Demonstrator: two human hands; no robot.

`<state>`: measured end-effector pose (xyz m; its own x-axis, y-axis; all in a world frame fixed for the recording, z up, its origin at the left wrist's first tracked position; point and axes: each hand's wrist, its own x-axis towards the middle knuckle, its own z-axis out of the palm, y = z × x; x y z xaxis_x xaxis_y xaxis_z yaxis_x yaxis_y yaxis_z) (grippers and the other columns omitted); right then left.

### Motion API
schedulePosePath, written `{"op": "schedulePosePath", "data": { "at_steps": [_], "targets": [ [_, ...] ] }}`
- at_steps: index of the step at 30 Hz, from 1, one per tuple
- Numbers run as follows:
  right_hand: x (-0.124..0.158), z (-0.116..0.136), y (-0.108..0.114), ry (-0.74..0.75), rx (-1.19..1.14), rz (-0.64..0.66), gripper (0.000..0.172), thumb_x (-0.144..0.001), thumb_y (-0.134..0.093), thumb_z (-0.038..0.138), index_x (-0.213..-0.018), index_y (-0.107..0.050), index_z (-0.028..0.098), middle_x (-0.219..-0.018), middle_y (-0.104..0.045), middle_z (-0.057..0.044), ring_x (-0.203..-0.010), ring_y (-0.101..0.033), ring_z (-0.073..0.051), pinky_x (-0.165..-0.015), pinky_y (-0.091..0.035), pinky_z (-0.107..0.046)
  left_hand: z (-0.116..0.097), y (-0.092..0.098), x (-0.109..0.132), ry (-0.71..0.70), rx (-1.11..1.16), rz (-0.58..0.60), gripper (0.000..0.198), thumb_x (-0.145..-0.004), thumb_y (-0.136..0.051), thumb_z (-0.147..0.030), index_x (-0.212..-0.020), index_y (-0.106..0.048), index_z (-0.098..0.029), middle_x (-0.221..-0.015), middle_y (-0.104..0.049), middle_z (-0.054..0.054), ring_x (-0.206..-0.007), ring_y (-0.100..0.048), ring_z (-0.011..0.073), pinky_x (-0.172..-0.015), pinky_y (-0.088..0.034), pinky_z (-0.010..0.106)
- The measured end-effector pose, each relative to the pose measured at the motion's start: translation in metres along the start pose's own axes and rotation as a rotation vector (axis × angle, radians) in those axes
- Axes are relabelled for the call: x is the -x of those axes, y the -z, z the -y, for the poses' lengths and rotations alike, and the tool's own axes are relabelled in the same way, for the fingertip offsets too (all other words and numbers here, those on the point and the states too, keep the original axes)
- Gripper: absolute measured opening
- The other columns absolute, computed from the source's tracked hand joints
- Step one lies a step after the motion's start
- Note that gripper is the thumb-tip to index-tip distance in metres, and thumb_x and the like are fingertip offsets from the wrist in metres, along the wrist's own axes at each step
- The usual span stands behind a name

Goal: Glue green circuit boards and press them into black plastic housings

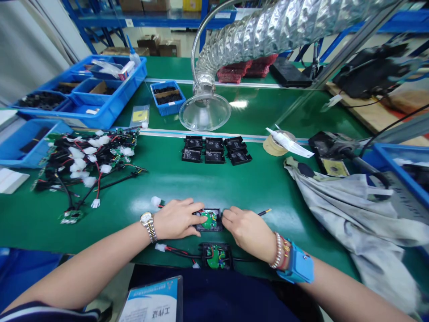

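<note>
- Holding the left end of a shallow black rectangular plastic case [211, 230], the left hand [176, 219] has its fingers closed around it, one fingertip lying over the green printed circuit board [210, 218] inside. Light, flat pressure looks best here, kept off the soldered parts.
- Bent fingers of the right hand [250, 230] meet the case's right end; whether they pinch anything is hidden, so I cannot tell. Working close to the wall, as here, should spare the board any twisting.
- The case lies on the smooth green tabletop [150, 179], between both hands; flat support should help it sit level.
- Beyond the right hand, a thin black cable with bare-ended coloured wires [264, 212] points far and right; slack there would avoid tugging. A white plastic connector [156, 201] sits left of the left hand.
- Just nearer, a second black plastic case with a green board [230, 257] needs clearance from the wrists.
- Farther off, six open black plastic case parts [214, 156] stand well apart from the fingers.
</note>
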<state>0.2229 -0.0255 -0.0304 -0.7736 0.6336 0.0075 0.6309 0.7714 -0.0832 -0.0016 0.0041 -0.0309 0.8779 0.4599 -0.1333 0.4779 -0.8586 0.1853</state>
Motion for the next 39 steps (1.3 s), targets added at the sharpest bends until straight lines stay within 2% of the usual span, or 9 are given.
{"op": "schedulePosePath", "data": {
  "at_steps": [4,10,17,19,22,24,31,35,39],
  "targets": [
    [-0.002,0.000,0.002,-0.025,0.006,0.095,0.013,-0.077,-0.049,0.006,-0.071,-0.057,0.014,-0.071,-0.056,-0.006,-0.064,-0.047,-0.017,-0.050,-0.034,-0.026,-0.002,0.001,0.001,0.009,-0.017,-0.013,0.034,-0.085,-0.044,-0.045,-0.112,-0.053,-0.027,-0.115,-0.048,0.007,-0.088,-0.050,0.0210,-0.053,-0.044,0.025],
    [0.011,-0.011,-0.011,-0.116,-0.273,-0.095,0.019,-0.088,-0.040,0.014,-0.086,-0.059,0.014,-0.075,-0.056,-0.006,-0.068,-0.051,-0.015,-0.063,-0.043,-0.026,-0.004,0.002,0.001,0.021,-0.025,-0.012,0.034,-0.086,-0.042,-0.046,-0.112,-0.054,-0.027,-0.115,-0.048,0.007,-0.089,-0.050,0.0214,-0.054,-0.045,0.025],
    [0.008,-0.007,-0.020,-0.088,-0.230,-0.145,0.023,-0.085,-0.038,0.009,-0.075,-0.058,0.012,-0.068,-0.054,-0.006,-0.063,-0.049,-0.016,-0.060,-0.044,-0.028,-0.003,0.002,0.000,0.019,-0.014,0.001,0.034,-0.085,-0.043,-0.046,-0.111,-0.055,-0.027,-0.114,-0.049,0.008,-0.088,-0.051,0.0209,-0.054,-0.045,0.025],
    [0.010,-0.006,-0.017,-0.105,-0.269,-0.185,0.022,-0.087,-0.037,0.011,-0.081,-0.059,0.012,-0.072,-0.055,-0.007,-0.067,-0.051,-0.016,-0.063,-0.045,-0.028,-0.003,0.003,0.000,0.021,-0.014,-0.002,0.033,-0.085,-0.044,-0.046,-0.111,-0.055,-0.027,-0.115,-0.048,0.008,-0.088,-0.051,0.0206,-0.055,-0.045,0.025],
    [0.017,-0.004,-0.009,-0.113,-0.290,-0.257,0.023,-0.089,-0.038,0.018,-0.104,-0.055,0.013,-0.092,-0.056,-0.010,-0.081,-0.052,-0.017,-0.070,-0.046,-0.030,-0.004,0.005,0.000,0.027,-0.014,-0.004,0.033,-0.085,-0.044,-0.045,-0.111,-0.054,-0.027,-0.115,-0.048,0.007,-0.088,-0.051,0.0207,-0.055,-0.046,0.025],
    [0.019,-0.001,-0.004,-0.104,-0.220,-0.243,0.026,-0.088,-0.043,0.024,-0.112,-0.053,0.019,-0.099,-0.054,-0.010,-0.082,-0.051,-0.018,-0.069,-0.044,-0.032,-0.004,0.006,0.000,0.026,-0.015,0.003,0.033,-0.085,-0.044,-0.044,-0.112,-0.054,-0.027,-0.115,-0.048,0.007,-0.088,-0.051,0.0211,-0.054,-0.046,0.026],
    [0.006,0.018,-0.003,-0.136,-0.056,-0.093,0.025,-0.081,-0.056,0.034,-0.101,-0.060,0.019,-0.084,-0.053,-0.007,-0.071,-0.047,-0.018,-0.059,-0.037,-0.030,-0.004,0.008,0.000,0.024,-0.010,0.022,0.032,-0.085,-0.044,-0.044,-0.110,-0.055,-0.027,-0.117,-0.048,0.008,-0.090,-0.051,0.0217,-0.054,-0.045,0.025],
    [0.004,0.018,-0.005,-0.132,-0.080,-0.124,0.020,-0.082,-0.055,0.027,-0.098,-0.060,0.017,-0.090,-0.055,-0.008,-0.075,-0.047,-0.019,-0.061,-0.038,-0.031,-0.003,0.010,-0.001,0.028,-0.011,0.022,0.033,-0.084,-0.045,-0.045,-0.112,-0.054,-0.028,-0.118,-0.048,0.007,-0.090,-0.050,0.0215,-0.053,-0.045,0.025],
    [0.005,0.015,-0.010,-0.029,-0.177,-0.188,0.018,-0.086,-0.049,0.019,-0.100,-0.059,0.015,-0.102,-0.058,-0.007,-0.085,-0.047,-0.019,-0.070,-0.041,-0.031,-0.004,0.009,-0.003,0.035,-0.006,0.024,0.033,-0.083,-0.048,-0.043,-0.113,-0.053,-0.029,-0.116,-0.048,0.007,-0.090,-0.051,0.0222,-0.056,-0.047,0.027]
  ]
}}
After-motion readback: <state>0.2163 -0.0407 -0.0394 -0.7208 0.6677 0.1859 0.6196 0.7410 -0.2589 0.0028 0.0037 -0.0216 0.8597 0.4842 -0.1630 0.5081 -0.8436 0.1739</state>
